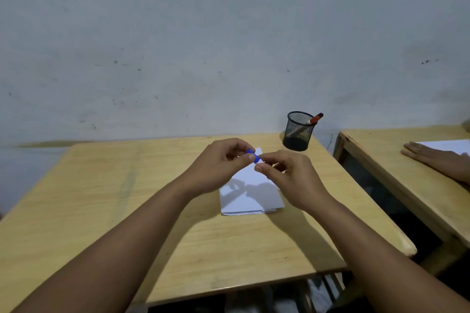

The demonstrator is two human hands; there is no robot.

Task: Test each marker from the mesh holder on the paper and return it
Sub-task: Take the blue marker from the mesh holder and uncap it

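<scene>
Both hands meet above the paper, pinching one small blue marker between them: the left hand (218, 165) grips the blue cap (252, 154) with thumb and forefinger, and the right hand (290, 175) pinches the other end, where the marker's body is almost wholly hidden by the fingertips. Whether the cap is on or partly pulled off cannot be told. The marker is held in the air, over the far end of the white paper (250, 193), which lies as a small stack of sheets on the wooden desk (101, 198) with the hands' shadows across it. Behind and to the right, near the desk's far corner, stands the black mesh holder (298, 132), upright, with one marker with an orange-red cap (316, 118) leaning out over its right rim. On a second desk (396, 155) to the right, apart from the first, another person's hand (432, 157) lies flat beside more white paper.
</scene>
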